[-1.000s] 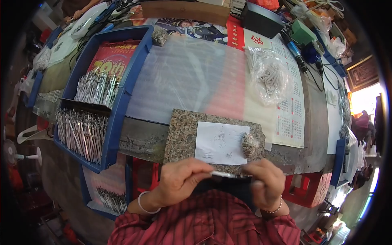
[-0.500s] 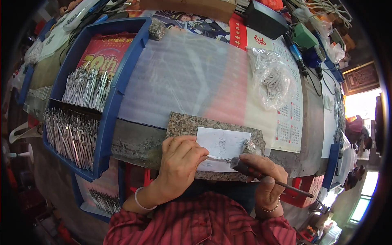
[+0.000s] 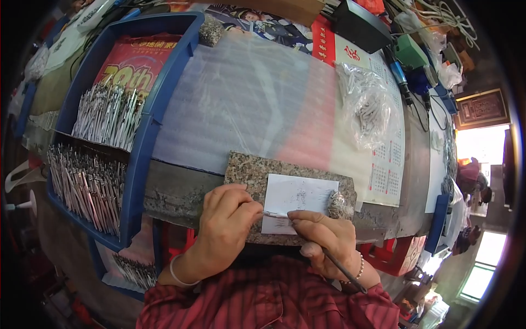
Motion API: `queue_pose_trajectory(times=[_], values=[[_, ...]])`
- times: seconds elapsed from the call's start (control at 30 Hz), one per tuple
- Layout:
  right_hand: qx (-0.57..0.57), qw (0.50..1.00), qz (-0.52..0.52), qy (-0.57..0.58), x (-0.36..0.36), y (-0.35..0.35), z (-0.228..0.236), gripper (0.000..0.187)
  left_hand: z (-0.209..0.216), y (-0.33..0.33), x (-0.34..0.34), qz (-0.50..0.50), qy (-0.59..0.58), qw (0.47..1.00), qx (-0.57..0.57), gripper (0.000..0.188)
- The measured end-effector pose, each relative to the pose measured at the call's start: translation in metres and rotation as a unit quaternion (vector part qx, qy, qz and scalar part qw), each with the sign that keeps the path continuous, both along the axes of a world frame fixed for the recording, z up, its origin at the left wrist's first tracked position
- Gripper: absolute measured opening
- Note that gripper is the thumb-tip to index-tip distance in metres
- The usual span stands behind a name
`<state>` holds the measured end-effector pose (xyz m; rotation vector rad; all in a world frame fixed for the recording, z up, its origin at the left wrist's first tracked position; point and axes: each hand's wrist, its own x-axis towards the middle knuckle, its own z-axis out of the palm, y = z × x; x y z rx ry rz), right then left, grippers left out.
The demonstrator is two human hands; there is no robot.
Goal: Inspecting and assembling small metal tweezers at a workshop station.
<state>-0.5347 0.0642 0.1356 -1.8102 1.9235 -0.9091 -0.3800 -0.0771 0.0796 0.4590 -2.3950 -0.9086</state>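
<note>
Left hand (image 3: 222, 222) pinches a thin metal piece (image 3: 272, 214) with fingers pressed together, over the white paper (image 3: 300, 197) on the granite slab (image 3: 249, 170). Right hand (image 3: 327, 241) grips a dark-handled tool (image 3: 342, 270), index finger pressing the piece onto the paper.

Stone slab (image 3: 249, 170) lies on the counter (image 3: 252, 98) edge, under both hands. Paper sheet (image 3: 301, 194) sits on the slab, just beyond the right hand (image 3: 326, 241) and right of the left hand (image 3: 224, 219). Crates of metal pins (image 3: 104, 115) stand left of the left hand. Plastic bag (image 3: 367, 104) lies far beyond the right hand.
</note>
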Motion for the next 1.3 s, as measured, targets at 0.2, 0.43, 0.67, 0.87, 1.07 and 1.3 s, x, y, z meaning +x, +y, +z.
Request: queue_pose_trajectory(times=[0.2,0.43,0.67,0.87,1.07,1.3], values=[[-0.238,0.959,-0.079,-0.131,0.019,0.000,0.028,0.030,-0.005,-0.002,0.002,-0.005,0.020,1.000,0.001,0.027],[0.018,0.999,0.000,-0.035,0.011,-0.033,0.001,0.021,-0.005,-0.005,0.003,-0.015,0.035,0.999,-0.006,0.027],[-0.019,1.000,-0.012,-0.021,0.019,-0.037,0.000,0.021,0.000,-0.003,0.004,-0.009,0.042,0.999,-0.004,0.019],[0.005,0.987,-0.101,-0.129,0.003,-0.013,0.009,0.023,-0.010,-0.004,0.001,0.005,0.041,0.999,-0.008,0.027],[-0.210,0.959,-0.163,-0.095,0.010,0.029,0.017,0.022,-0.002,-0.003,-0.001,0.001,0.042,0.999,-0.011,0.026],[-0.019,0.962,-0.196,-0.191,-0.006,0.030,-0.001,0.028,-0.004,-0.001,-0.004,-0.002,0.024,0.999,-0.022,0.019]])
